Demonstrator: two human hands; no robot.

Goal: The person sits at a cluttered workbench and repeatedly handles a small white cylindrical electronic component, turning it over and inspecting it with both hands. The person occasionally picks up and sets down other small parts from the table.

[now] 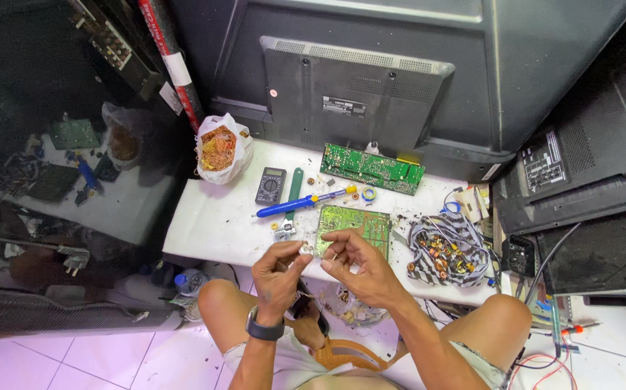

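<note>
My left hand (278,271), with a dark watch on its wrist, and my right hand (356,263) meet just above the near edge of a white table (212,224). Both pinch a small pale part (306,249) between their fingertips; what it is I cannot tell. Right behind the hands lies a green circuit board (353,224) flat on the table. To its left are a blue-handled tool with a yellow tip (302,203), a green-handled tool (294,189) and a dark multimeter (270,185).
A second long green circuit board (372,167) lies farther back. A bundle of wires and small parts (446,249) sits at the right, a plastic bag of copper wire (219,148) at back left. Dark television backs (356,87) lean behind and at the right.
</note>
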